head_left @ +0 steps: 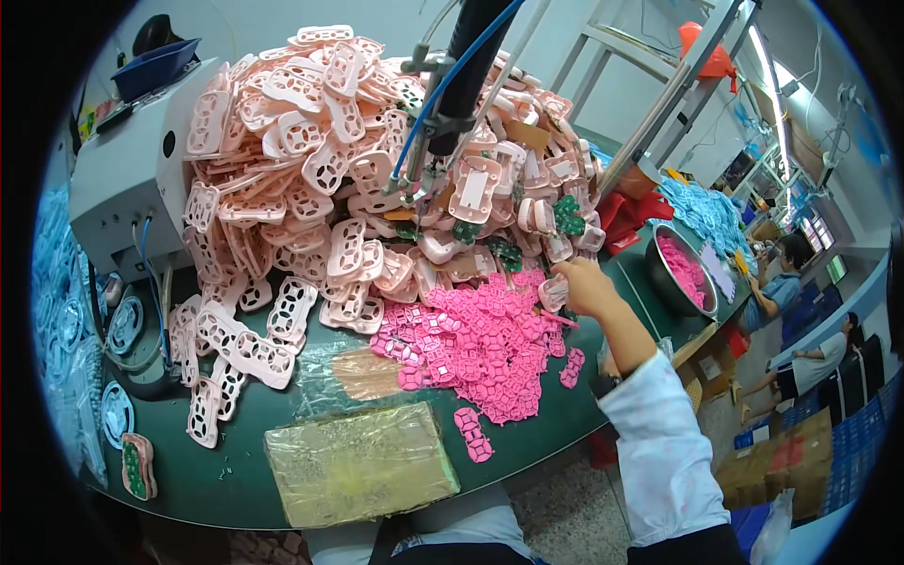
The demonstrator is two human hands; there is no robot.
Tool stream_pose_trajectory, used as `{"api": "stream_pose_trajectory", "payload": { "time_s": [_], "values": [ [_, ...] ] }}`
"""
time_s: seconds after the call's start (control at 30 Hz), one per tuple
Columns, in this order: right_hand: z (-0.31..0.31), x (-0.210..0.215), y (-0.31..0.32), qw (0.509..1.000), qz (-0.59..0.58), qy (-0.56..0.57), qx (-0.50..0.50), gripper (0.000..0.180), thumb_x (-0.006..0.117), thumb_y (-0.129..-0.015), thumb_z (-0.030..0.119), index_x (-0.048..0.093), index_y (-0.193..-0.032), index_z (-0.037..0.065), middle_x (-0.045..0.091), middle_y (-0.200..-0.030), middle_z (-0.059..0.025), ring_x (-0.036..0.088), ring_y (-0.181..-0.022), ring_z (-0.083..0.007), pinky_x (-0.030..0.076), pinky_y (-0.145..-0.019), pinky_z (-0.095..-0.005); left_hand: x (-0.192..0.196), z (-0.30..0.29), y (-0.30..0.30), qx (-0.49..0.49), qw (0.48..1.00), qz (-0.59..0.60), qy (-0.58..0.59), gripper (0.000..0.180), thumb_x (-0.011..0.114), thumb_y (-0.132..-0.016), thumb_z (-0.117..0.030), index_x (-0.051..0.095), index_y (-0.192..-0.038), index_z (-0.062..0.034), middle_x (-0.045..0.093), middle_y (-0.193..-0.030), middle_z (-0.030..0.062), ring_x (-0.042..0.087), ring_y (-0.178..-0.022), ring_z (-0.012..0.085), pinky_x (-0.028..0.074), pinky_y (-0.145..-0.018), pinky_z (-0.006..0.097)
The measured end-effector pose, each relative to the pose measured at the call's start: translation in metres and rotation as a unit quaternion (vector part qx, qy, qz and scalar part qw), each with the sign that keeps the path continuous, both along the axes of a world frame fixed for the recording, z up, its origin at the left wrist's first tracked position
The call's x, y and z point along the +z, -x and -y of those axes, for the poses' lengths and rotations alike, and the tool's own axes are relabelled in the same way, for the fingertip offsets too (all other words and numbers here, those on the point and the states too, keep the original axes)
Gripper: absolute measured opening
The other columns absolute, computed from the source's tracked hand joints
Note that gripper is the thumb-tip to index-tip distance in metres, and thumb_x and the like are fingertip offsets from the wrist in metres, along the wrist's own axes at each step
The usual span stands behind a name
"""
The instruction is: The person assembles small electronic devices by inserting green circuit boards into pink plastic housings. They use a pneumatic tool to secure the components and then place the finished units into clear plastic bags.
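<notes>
The right hand (pixel 582 285) pinched a pale pink moulded plastic shell (pixel 553 293) at the heap's (pixel 320 169) right foot; the left hand was unseen.

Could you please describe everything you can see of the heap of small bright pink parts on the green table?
The heap of small bright pink parts looks like soft moulded rubber or plastic pieces with cut-out holes. It lies loosely spread on the green table, beside a larger pile of pale pink shells. A few pieces lie strayed at its near edge. The right hand reaches just above its far side.
</notes>
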State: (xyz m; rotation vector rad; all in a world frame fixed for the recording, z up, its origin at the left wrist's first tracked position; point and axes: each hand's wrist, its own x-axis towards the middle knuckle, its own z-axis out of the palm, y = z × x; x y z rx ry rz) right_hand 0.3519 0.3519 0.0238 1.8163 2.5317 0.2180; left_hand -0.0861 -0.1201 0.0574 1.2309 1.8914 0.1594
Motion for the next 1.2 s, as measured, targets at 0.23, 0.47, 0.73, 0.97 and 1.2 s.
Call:
{"api": "stream_pose_trajectory", "payload": {
  "time_s": [0.23,0.47,0.73,0.97,1.2],
  "values": [
    [-0.037,0.021,-0.063,0.995,-0.026,0.059,0.077,0.027,0.069,-0.069,0.004,0.069,-0.095,0.012,0.067,-0.099,-0.014,0.063,-0.095,-0.0369,0.05,-0.077,-0.0442,-0.002,-0.047,-0.027,-0.097,0.985,0.044,-0.139,0.037,0.068,-0.081,-0.009,0.063,-0.116,0.0019,0.062,-0.12,0.0223,0.062,-0.106,0.0385,0.049,-0.091,0.039],
    [0.108,0.075,0.06,0.786,-0.453,0.344,0.242,0.031,0.082,-0.077,0.016,0.066,-0.099,0.001,0.065,-0.079,-0.0015,0.059,-0.074,-0.008,0.048,-0.065,-0.027,0.017,-0.084,-0.075,0.052,0.931,0.157,-0.325,0.035,0.068,-0.082,-0.009,0.066,-0.115,0.0027,0.068,-0.104,0.0156,0.066,-0.093,0.0243,0.051,-0.086,0.033],
    [0.22,0.051,0.141,0.695,-0.494,0.41,0.322,0.057,0.076,-0.08,0.006,0.051,-0.131,0.001,0.061,-0.117,-0.0125,0.059,-0.11,-0.0197,0.047,-0.094,-0.0341,-0.01,-0.127,-0.116,0.165,0.81,0.439,-0.352,0.034,0.063,-0.09,-0.005,0.061,-0.124,0.0003,0.065,-0.112,0.0125,0.064,-0.097,0.0156,0.054,-0.081,0.027],
    [0.238,0.039,0.181,0.583,-0.616,0.461,0.261,0.029,0.062,-0.088,0.001,0.061,-0.117,-0.003,0.059,-0.117,-0.012,0.057,-0.11,-0.0193,0.046,-0.094,-0.0321,-0.018,-0.112,-0.113,0.246,0.782,0.443,-0.362,0.033,0.064,-0.089,-0.001,0.062,-0.121,0.0025,0.066,-0.106,0.0112,0.064,-0.093,0.0124,0.057,-0.076,0.024],
    [0.236,0.029,0.183,0.548,-0.631,0.508,0.209,0.026,0.057,-0.091,0.002,0.061,-0.116,-0.003,0.061,-0.111,-0.0098,0.06,-0.098,-0.0141,0.049,-0.086,-0.0284,-0.015,-0.112,-0.119,0.225,0.799,0.347,-0.436,0.033,0.069,-0.082,0.002,0.065,-0.115,0.0032,0.067,-0.103,0.0132,0.068,-0.086,0.0146,0.06,-0.069,0.025]
  ]
}}
